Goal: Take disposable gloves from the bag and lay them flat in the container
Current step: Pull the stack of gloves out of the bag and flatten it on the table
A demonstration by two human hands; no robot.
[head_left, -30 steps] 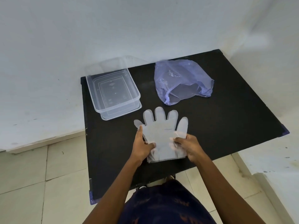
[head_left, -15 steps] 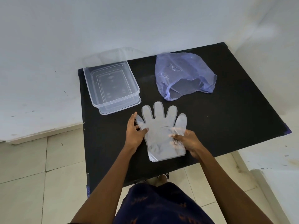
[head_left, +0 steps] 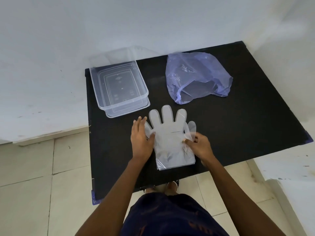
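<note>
A stack of clear disposable gloves lies flat on the black table, fingers pointing away from me. My left hand rests flat and open against the stack's left edge, its thumb on the plastic. My right hand pinches the top glove's right edge near the thumb part, lifting it slightly. The empty clear container stands at the table's far left. The crumpled blue-violet bag lies at the far middle, its mouth toward me.
The table stands in a corner of white walls, with tiled floor at the left and below. The container sits on a clear lid. My feet and dark shorts show under the table's near edge.
My left hand slid from the glove's wrist end up along its left edge and flattened. My right hand shifted up to the glove's right edge and pinched it.
</note>
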